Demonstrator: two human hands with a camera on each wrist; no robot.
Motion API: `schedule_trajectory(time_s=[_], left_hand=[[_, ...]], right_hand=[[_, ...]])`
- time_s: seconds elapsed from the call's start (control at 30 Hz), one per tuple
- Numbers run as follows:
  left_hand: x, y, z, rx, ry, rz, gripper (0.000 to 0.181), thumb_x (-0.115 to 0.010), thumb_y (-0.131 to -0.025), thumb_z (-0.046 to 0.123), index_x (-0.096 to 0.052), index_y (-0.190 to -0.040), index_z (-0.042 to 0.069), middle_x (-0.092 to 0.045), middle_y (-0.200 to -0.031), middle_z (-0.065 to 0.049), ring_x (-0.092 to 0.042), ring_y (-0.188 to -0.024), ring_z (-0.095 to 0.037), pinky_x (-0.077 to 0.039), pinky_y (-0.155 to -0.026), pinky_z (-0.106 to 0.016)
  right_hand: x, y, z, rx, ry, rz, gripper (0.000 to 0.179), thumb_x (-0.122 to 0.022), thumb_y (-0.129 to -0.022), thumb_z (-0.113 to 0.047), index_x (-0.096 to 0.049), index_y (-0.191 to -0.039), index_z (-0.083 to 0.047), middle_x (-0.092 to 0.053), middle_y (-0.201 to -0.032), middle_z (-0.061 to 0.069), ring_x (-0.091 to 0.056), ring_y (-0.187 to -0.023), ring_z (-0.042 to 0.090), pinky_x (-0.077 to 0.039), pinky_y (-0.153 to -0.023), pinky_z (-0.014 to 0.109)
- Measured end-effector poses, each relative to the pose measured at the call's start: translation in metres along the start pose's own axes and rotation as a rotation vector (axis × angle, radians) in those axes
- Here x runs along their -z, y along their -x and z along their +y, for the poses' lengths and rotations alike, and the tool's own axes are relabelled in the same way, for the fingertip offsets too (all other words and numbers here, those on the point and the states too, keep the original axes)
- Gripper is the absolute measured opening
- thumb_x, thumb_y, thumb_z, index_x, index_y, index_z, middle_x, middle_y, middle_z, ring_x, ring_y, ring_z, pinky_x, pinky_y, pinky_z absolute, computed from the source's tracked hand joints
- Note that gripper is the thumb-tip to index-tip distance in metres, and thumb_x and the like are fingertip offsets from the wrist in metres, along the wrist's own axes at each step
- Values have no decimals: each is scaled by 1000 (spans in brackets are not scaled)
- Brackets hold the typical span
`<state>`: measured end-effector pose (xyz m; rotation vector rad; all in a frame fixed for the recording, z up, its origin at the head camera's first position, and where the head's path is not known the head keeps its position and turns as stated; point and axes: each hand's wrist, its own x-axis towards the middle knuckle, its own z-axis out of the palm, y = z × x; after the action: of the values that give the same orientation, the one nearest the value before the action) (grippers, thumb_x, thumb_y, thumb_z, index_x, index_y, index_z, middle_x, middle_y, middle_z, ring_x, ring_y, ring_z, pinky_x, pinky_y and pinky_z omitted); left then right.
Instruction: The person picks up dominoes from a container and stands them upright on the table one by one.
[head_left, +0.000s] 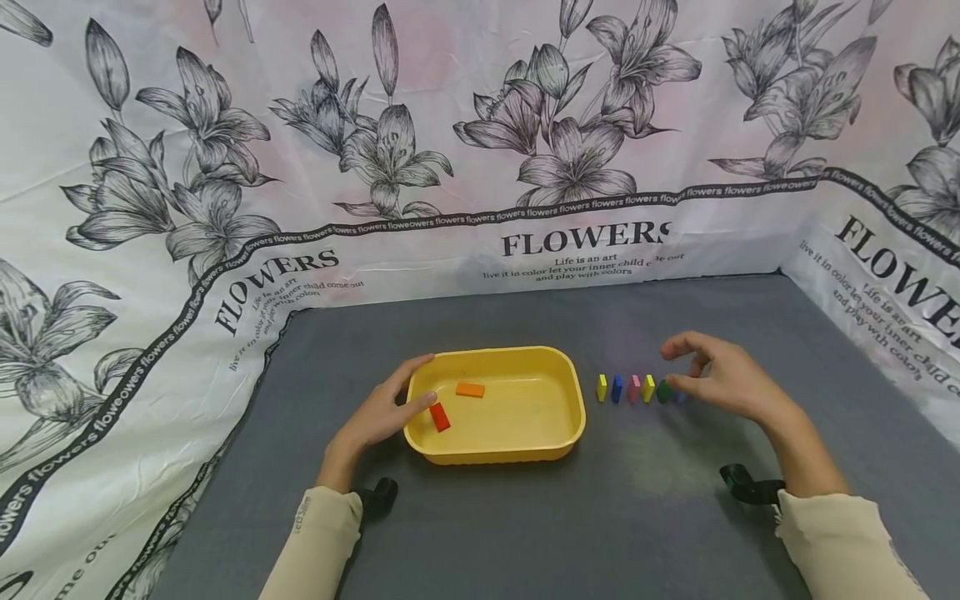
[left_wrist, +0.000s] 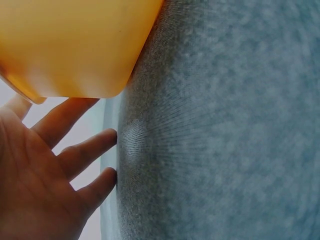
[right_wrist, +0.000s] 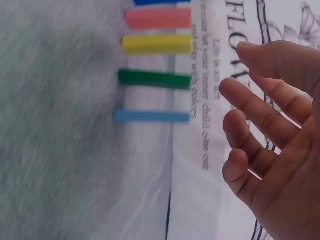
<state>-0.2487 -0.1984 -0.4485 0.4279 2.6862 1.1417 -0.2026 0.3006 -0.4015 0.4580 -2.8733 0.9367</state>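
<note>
A yellow plastic tub (head_left: 517, 454) stands on the grey table, with an orange domino-like block (head_left: 470, 389) and a red block (head_left: 439, 417) lying inside it. My left hand (head_left: 382, 408) grips its left rim, thumb over the edge and fingers along the outside; in the left wrist view, fingers (left_wrist: 87, 152) spread beneath the tub's side. Above the right end of a row of upright blocks hovers my right hand (head_left: 720, 375), loosely bent and holding nothing. The right wrist view shows pink (right_wrist: 160, 18), yellow (right_wrist: 157, 44), green (right_wrist: 155, 79) and light blue (right_wrist: 152, 115) blocks apart from the fingers.
The row's left end has a yellow block (head_left: 602, 387) and a blue block (head_left: 617, 388), just right of the tub. Flower-printed cloth (head_left: 450, 250) borders the table (head_left: 555, 533) at the back and sides. Dark straps (head_left: 750, 485) are on both wrists.
</note>
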Motion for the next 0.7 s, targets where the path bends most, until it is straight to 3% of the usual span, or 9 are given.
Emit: schedule_trajectory(time_s=[0.2, 0.5, 0.7], left_hand=[[0, 0, -1, 1, 1, 0, 67, -63, -97, 49, -32, -156, 42, -37, -164, 0, -44, -145, -34, -37, -116, -63], [-1, 0, -1, 17, 2, -3, 66, -62, -97, 48, -31, -156, 43, -37, -164, -1, -43, -145, -34, -37, -116, -64], [0, 0, 0, 20, 9, -1, 67, -63, -97, 48, -32, -156, 43, -37, -164, -1, -42, -146, -34, -37, -116, -64]], right_hand=[[-13, -14, -24, 89, -11, 51, 30, -76, -91, -10, -66, -119, -9, -70, -114, 15, -53, -78, 12, -45, -56, 26], [-55, -41, -57, 203, -101, 48, 30, -77, -90, -11, -69, -119, -11, -72, -112, 12, -53, -71, 13, -48, -57, 25], [-76, -58, -85, 217, -95, 16, 32, -78, -89, -13, -71, -119, -8, -74, -110, 10, -50, -73, 15, -43, -63, 26]])
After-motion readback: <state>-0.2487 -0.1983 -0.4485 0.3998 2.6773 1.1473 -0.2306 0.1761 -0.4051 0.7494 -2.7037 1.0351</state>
